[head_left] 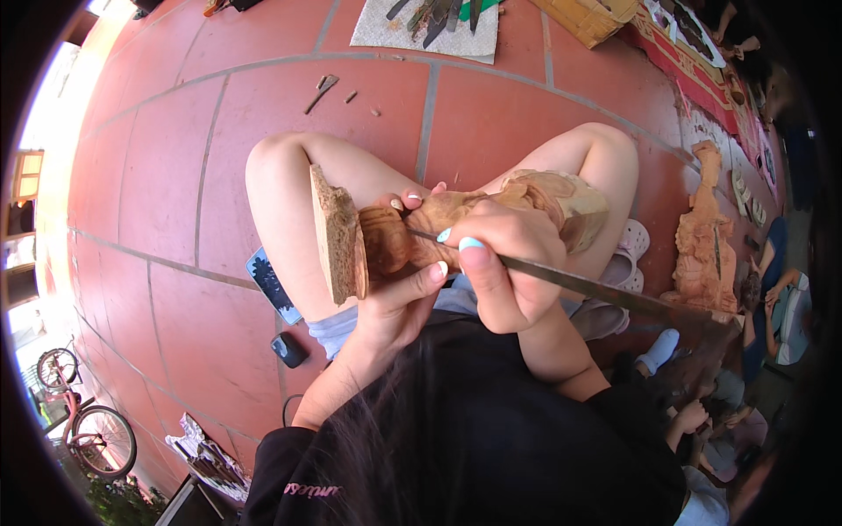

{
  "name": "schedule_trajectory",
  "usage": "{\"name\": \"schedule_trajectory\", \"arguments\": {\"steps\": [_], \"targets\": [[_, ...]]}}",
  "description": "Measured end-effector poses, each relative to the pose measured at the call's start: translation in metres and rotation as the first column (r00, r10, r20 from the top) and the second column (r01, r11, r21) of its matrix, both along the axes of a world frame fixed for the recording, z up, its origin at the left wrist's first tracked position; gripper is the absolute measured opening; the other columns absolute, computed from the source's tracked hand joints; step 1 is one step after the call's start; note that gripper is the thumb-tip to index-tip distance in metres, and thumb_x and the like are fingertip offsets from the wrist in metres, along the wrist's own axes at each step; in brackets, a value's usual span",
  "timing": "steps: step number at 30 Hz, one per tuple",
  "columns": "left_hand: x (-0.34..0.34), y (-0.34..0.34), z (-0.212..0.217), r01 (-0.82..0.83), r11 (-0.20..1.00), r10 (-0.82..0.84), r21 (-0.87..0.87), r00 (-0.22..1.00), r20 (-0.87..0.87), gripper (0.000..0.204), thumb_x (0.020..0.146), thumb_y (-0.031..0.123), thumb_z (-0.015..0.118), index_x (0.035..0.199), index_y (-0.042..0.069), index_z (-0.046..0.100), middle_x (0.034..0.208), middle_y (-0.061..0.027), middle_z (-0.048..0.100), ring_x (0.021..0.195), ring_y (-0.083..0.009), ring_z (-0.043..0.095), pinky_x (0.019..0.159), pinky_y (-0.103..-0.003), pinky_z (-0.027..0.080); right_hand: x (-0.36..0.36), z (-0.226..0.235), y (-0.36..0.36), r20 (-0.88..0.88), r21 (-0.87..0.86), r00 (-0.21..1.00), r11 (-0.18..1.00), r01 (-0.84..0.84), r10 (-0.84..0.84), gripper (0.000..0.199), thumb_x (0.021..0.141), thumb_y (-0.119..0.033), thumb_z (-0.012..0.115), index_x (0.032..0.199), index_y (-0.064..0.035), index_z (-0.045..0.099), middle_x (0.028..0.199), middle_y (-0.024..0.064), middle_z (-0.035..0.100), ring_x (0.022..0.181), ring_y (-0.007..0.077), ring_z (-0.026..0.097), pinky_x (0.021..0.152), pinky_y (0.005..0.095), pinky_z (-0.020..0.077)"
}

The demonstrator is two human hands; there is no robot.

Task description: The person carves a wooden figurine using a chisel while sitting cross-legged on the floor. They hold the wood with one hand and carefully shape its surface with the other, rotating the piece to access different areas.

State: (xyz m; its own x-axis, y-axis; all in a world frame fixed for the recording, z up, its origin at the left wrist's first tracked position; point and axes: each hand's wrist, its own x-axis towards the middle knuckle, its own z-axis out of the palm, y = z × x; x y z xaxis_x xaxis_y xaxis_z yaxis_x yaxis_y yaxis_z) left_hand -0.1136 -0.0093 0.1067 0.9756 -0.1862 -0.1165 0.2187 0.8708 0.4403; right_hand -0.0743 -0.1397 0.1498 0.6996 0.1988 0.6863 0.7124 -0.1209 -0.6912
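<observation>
A carved wooden figure [443, 213] lies sideways across my lap, its rough, flat-cut base [338, 241] toward my left. My left hand [395, 302] is wrapped around the carving near that base, thumb on the near side and fingertips showing on the far side. In my right hand [517, 263] is a long, narrow dark metal file [596, 286], pinched close to its thin end. That thin end touches the wood beside the rounded part next to the base. The file's wide end runs out to the right and blurs.
Another carved wooden piece [704, 241] stands on the tiles at right, near pale clogs [627, 254]. Metal tools [438, 19] lie on a light mat ahead, beside a cardboard box [592, 19]. A phone [274, 285] rests by my left leg. Other people sit at far right.
</observation>
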Motion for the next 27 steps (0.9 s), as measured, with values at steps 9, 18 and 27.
{"name": "schedule_trajectory", "arguments": {"steps": [9, 18, 27], "targets": [[0.003, -0.002, 0.008, -0.033, 0.999, 0.032, -0.027, 0.999, -0.015, 0.067, 0.073, -0.018, 0.066, 0.127, 0.016, 0.043, 0.131, 0.0012, 0.041, 0.141, -0.0252, 0.025, 0.116, -0.048, 0.024, 0.000, -0.013, 0.000, 0.105, 0.049, 0.994, 0.999, -0.007, 0.002, 0.012, 0.087, -0.010, 0.065, 0.090, -0.0003, 0.059, 0.065, 0.0089, 0.057, 0.049, 0.0234, 0.055, 0.046, 0.0320, 0.0423], [0.003, -0.007, 0.020, -0.025, 1.000, 0.026, 0.005, 0.994, -0.109, 0.070, 0.075, -0.018, 0.063, 0.133, 0.014, 0.039, 0.135, -0.0020, 0.041, 0.138, -0.0241, 0.030, 0.115, -0.046, 0.028, 0.002, -0.008, -0.006, 0.165, 0.100, 0.986, 0.994, -0.039, 0.022, 0.018, 0.091, -0.018, 0.063, 0.089, -0.0001, 0.059, 0.063, 0.0064, 0.057, 0.049, 0.0201, 0.055, 0.046, 0.0300, 0.0426], [0.016, -0.017, 0.038, 0.014, 1.000, -0.012, -0.013, 0.988, 0.152, 0.089, 0.061, 0.004, 0.070, 0.142, 0.016, 0.035, 0.145, -0.0093, 0.034, 0.137, -0.0312, 0.030, 0.113, -0.056, 0.025, 0.006, -0.003, -0.027, 0.021, 0.442, 0.990, 0.887, -0.132, 0.138, 0.023, 0.097, -0.020, 0.057, 0.098, 0.0026, 0.058, 0.065, 0.0053, 0.056, 0.049, 0.0071, 0.045, 0.044, 0.0224, 0.0337]]}}
